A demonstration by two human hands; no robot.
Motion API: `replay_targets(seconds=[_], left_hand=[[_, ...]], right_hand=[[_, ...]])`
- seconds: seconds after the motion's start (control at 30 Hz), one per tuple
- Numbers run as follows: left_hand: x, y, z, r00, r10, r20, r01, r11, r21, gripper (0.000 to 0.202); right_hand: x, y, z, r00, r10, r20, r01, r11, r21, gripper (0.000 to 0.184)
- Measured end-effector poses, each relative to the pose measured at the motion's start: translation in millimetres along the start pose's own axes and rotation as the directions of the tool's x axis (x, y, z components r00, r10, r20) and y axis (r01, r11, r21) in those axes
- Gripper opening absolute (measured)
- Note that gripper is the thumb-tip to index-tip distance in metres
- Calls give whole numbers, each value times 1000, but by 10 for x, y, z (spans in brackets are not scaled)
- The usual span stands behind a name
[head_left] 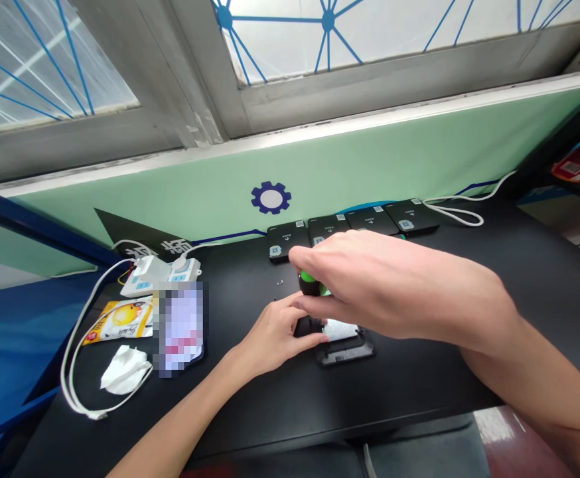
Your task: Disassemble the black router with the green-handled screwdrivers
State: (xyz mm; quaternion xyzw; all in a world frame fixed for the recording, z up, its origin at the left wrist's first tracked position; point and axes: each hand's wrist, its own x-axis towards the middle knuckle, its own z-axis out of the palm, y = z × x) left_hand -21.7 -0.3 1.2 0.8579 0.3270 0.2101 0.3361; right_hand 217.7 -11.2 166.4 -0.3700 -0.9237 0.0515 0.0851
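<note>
My right hand (384,285) reaches across from the right and is shut on a green-and-black screwdriver handle (310,282), its tip hidden under my fingers. My left hand (274,337) grips the edge of a flat black device casing (344,352), which lies open with a silvery inner part (340,329) showing. The screwdriver stands just above that casing. Several tiny screws (279,282) lie on the black tabletop (250,398) a little beyond my left hand.
Several black rectangular device cases (328,229) stand in a row along the back wall. To the left lie a white power strip (160,275), white cables, a yellow snack packet (118,320), a phone (179,328) and crumpled white tissue (125,370).
</note>
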Motion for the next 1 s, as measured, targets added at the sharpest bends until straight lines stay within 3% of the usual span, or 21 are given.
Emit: replay_targets(seconds=[0.23,0.47,0.67,1.0], left_hand=[[-12,-32,32,1000,6,-19,-6,999,37,28],[-20,4,8,1000,-16,3,16,999,43,32],[-5,8,10,1000,9,-2,-8,998,65,30],[-3,36,-6,1000,22,18,-23,998,61,25]], right_hand=[[18,5,32,999,9,-48,-12,997,-71,30],[-29,38,77,990,-109,-92,102,992,-76,21],[-4,25,74,992,-97,-78,93,994,-63,14],[24,34,60,998,-32,-58,30,999,-35,28]])
